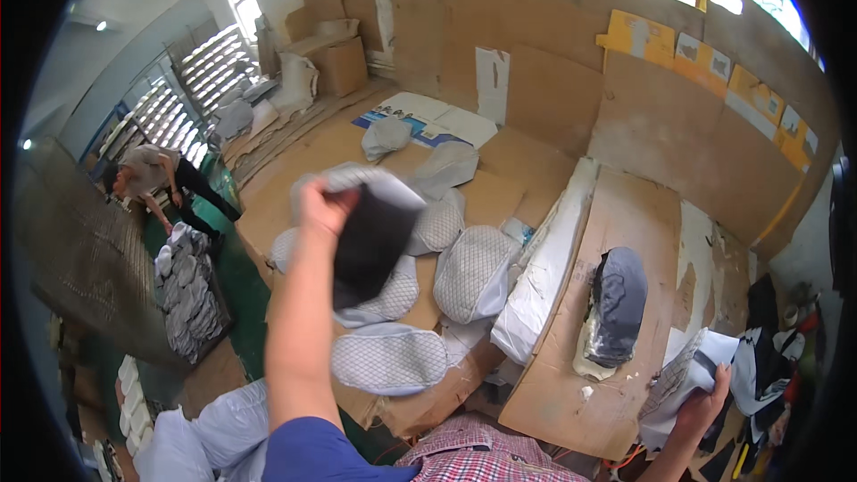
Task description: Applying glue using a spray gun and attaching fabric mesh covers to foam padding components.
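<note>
My left hand (323, 207) is raised over the cardboard-topped table, its fingers closed on the edge of a fabric cover (375, 245). That cover shows a black face and a pale grey rim, somewhat blurred. Low on the right, my right hand (703, 406) grips a grey quilted cover (674, 384) with a light backing. Between the hands, a dark grey padded form (618, 303) lies on a cardboard board (553, 384), with yellowish foam showing at its near end. Grey quilted covers, such as a rounded one (478, 275) and a flatter one (390, 359), lie under and beside my left forearm.
Tall cardboard panels (500, 27) wall the table's far side. Dark and pale fabric scraps (768, 357) hang at the right edge. At the left, another person (156, 174) bends over a heap of grey pieces (187, 295). White sacks (214, 428) stand near my left side.
</note>
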The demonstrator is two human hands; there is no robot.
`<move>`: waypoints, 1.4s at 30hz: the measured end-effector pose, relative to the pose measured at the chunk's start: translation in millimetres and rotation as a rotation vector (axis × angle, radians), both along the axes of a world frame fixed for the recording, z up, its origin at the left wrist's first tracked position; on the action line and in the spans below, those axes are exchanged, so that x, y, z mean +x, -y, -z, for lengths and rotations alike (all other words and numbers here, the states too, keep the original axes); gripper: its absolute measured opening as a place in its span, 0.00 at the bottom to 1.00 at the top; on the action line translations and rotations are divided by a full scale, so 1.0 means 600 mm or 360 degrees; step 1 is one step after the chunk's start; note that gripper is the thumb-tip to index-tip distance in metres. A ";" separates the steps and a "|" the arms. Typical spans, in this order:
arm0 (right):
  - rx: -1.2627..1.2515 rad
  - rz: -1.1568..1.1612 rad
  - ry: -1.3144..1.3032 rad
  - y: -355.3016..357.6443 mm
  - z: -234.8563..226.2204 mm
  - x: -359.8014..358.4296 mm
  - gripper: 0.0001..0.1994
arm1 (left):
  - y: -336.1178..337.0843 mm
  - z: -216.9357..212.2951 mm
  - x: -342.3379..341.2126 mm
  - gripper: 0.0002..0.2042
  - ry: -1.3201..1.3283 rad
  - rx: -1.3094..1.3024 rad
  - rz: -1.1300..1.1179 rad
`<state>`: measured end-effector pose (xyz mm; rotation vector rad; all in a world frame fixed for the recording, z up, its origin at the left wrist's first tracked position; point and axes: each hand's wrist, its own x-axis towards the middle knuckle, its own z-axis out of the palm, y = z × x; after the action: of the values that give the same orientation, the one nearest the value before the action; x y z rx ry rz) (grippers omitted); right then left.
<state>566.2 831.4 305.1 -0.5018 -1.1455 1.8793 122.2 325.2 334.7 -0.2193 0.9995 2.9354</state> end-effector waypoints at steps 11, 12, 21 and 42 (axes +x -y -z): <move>-0.0406 -0.0179 -0.0738 0.074 -0.112 -0.219 0.18 | -0.145 0.118 -0.051 0.10 -0.0113 -0.0425 0.0690; -0.0436 -0.0210 -0.0803 0.080 -0.112 -0.208 0.18 | -0.194 0.174 -0.015 0.09 -0.0037 -0.0296 0.0924; -0.0819 -0.0480 0.1238 0.054 0.355 0.033 0.22 | -0.553 0.322 0.379 0.35 0.0383 -0.0476 0.1667; 0.2341 -0.0397 0.1068 0.032 0.422 0.014 0.28 | -0.801 0.271 0.296 0.13 -0.1783 -0.2806 0.0207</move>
<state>574.6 812.2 52.0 -0.0860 -2.6725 0.5606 299.6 805.8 172.0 1.4096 2.9789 0.9343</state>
